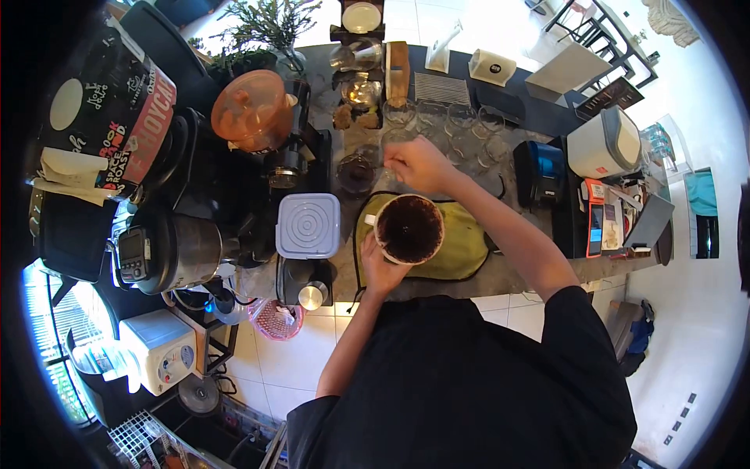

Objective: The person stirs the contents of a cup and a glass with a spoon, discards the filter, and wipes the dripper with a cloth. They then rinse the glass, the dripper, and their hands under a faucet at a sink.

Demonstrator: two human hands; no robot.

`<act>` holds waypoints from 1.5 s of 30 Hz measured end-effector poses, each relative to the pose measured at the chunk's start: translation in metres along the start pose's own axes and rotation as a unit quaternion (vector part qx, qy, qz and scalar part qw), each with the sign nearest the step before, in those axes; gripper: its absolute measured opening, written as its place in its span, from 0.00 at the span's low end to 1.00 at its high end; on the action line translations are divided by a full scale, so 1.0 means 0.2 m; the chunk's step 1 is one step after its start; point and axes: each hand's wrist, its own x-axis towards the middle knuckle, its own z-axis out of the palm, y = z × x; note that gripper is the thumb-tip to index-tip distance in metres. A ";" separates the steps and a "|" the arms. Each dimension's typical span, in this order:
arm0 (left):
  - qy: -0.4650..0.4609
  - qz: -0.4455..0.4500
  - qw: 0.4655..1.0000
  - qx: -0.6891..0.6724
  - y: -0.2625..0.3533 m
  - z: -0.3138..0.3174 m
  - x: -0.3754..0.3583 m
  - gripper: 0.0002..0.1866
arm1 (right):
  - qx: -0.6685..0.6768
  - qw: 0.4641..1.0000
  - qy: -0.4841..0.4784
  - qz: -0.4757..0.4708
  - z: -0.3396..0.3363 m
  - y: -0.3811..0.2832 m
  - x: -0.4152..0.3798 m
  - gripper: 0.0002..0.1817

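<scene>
My left hand (381, 267) is wrapped round the near-left side of a white coffee dripper (372, 220), whose small handle points left. Dark, wet coffee grounds (408, 229) line its inside. Below it lies a green cloth mat (462, 242) with a black edge. My right hand (418, 166) is closed at the right side of a glass coffee server (357, 173) holding dark liquid, with its fingers at the handle. The handle itself is mostly hidden by those fingers.
Several clear glasses (461, 117) stand just beyond my right hand. To the left are a lidded square container (308, 226), a grinder with an orange hopper (251, 109) and a steel kettle (195, 248). A blue-black printer (539, 173) and white bin (601, 144) stand right.
</scene>
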 end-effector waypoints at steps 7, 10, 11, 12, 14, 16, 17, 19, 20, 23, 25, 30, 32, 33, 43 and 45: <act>0.004 0.002 1.000 0.017 -0.09 0.02 -0.03 0.31 | -0.226 0.966 -0.087 -0.087 0.06 0.11 0.03 0.05; -0.006 0.014 0.999 0.032 -0.13 0.03 -0.05 0.31 | -0.205 0.970 -0.024 -0.129 0.05 0.11 0.00 0.08; -0.006 0.013 0.999 0.030 -0.14 0.03 -0.06 0.31 | -0.207 0.970 -0.024 -0.129 0.04 0.11 -0.01 0.08; -0.006 0.014 0.999 0.029 -0.14 0.04 -0.06 0.31 | -0.216 0.968 -0.027 -0.127 0.04 0.12 -0.01 0.07; -0.013 0.024 0.999 0.030 -0.15 0.03 -0.06 0.31 | -0.224 0.966 -0.028 -0.124 0.04 0.13 -0.03 0.07; -0.015 0.027 0.999 0.032 -0.15 0.03 -0.05 0.31 | -0.226 0.967 -0.012 -0.118 0.05 0.14 -0.05 0.07; -0.018 0.028 0.999 0.033 -0.15 0.03 -0.05 0.31 | -0.226 0.967 -0.012 -0.120 0.06 0.15 -0.06 0.07; -0.017 0.021 0.999 0.036 -0.13 0.03 -0.05 0.31 | -0.227 0.967 -0.025 -0.111 0.07 0.16 -0.07 0.06; -0.015 0.013 0.999 0.038 -0.13 0.03 -0.05 0.31 | -0.228 0.967 -0.024 -0.113 0.07 0.17 -0.07 0.06; -0.026 0.019 0.999 0.040 -0.13 0.02 -0.05 0.31 | -0.238 0.966 -0.024 -0.096 0.07 0.16 -0.10 0.06; -0.025 0.022 0.999 0.040 -0.12 0.02 -0.04 0.31 | -0.232 0.969 0.001 -0.082 0.06 0.15 -0.10 0.05; -0.020 0.025 0.999 0.024 -0.09 0.01 -0.02 0.32 | -0.193 0.977 0.032 -0.081 0.08 0.16 -0.11 0.05; -0.011 0.018 1.000 0.022 -0.08 0.01 -0.03 0.32 | -0.155 0.983 0.064 -0.071 0.08 0.16 -0.12 0.04; -0.012 0.019 0.999 0.023 -0.08 0.01 -0.03 0.32 | -0.081 0.995 0.047 -0.018 0.07 0.14 -0.12 0.04; -0.007 0.015 1.000 0.016 -0.05 0.00 -0.02 0.31 | 0.366 0.924 0.035 0.106 0.02 0.11 -0.13 0.07; -0.006 0.013 1.000 0.014 -0.05 0.00 -0.01 0.32 | 0.380 0.918 0.031 0.106 -0.04 0.09 -0.16 0.08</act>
